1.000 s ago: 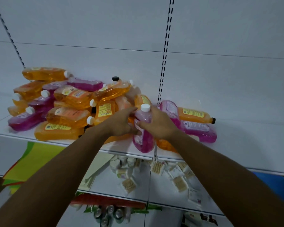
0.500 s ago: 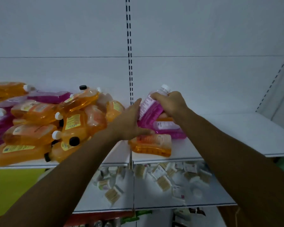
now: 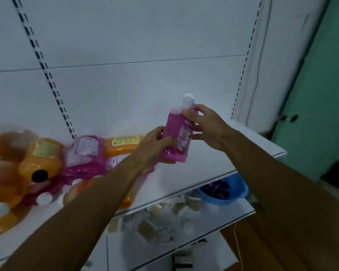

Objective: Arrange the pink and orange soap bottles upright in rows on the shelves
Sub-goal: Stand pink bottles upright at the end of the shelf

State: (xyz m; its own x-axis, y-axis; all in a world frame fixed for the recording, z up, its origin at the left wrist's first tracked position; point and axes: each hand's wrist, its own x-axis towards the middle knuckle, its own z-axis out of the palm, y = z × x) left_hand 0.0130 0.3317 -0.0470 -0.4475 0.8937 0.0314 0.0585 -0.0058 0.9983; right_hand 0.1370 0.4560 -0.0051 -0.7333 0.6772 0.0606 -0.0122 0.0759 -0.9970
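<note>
Lying in a blurred heap at the left of the upper shelf (image 3: pixel 213 165) are the orange and pink bottles (image 3: pixel 47 165). Right of them, the left hand (image 3: pixel 153 147) grips the lower part of a pink bottle (image 3: pixel 179 133), nearly upright above the shelf. The right hand (image 3: pixel 207 128) holds its neck under the white cap (image 3: pixel 188 99).
</note>
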